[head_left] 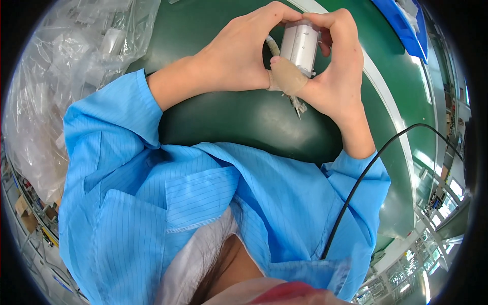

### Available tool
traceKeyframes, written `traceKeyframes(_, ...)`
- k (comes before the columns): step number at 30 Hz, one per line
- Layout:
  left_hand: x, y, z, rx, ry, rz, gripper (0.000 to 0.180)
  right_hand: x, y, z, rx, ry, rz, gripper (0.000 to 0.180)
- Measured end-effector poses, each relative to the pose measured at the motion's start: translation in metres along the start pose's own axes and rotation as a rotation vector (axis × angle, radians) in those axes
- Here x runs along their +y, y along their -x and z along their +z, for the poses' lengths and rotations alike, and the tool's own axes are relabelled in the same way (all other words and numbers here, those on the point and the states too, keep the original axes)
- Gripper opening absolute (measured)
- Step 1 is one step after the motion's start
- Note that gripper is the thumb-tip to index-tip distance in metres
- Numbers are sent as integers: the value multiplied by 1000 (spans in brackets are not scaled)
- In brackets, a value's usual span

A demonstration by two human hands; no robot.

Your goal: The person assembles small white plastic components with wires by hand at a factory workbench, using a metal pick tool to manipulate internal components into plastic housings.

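Both hands hold a small silver-white boxy part (300, 47) with a clear cover or edge, above the dark green table. My left hand (236, 48) reaches in from the left, its fingers on the far end of the part and its thumb side at the near end. My right hand (339, 66) grips the right side, with fingers curled over the far end and the thumb at the near end. Beige finger covers (288, 76) wrap the digits at the near end. Just below them, a frayed, wrapped thing with a thin pointed tip (298, 105) shows; its kind is unclear.
Clear plastic bags (61, 86) with pale pieces inside lie at the left. A blue bin (404, 25) with pale contents stands at the far right. A black cable (366, 170) arcs across the right side. A pale strip (378, 81) curves along the green table (254, 114).
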State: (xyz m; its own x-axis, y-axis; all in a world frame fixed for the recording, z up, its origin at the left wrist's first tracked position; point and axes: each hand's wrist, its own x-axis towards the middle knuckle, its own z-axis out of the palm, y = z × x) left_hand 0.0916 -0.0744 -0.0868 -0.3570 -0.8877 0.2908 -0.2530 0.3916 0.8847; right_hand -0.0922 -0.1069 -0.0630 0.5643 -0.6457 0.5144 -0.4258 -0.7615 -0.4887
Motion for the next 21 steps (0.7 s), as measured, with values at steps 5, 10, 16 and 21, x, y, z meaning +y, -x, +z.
traceKeyframes(5,0,4,-2,17,15,7,76,-23,-14,-20,-162,53,-13,75)
traceKeyframes(10,-10,1,-2,-40,64,-22,81,-23,-18,-31,-267,-72,89,78)
traceKeyframes(16,1,4,-2,-57,-106,47,84,-14,-13,-32,-240,-25,-20,81)
traceKeyframes(21,0,10,2,23,-242,109,82,4,-9,-27,-253,3,-64,78)
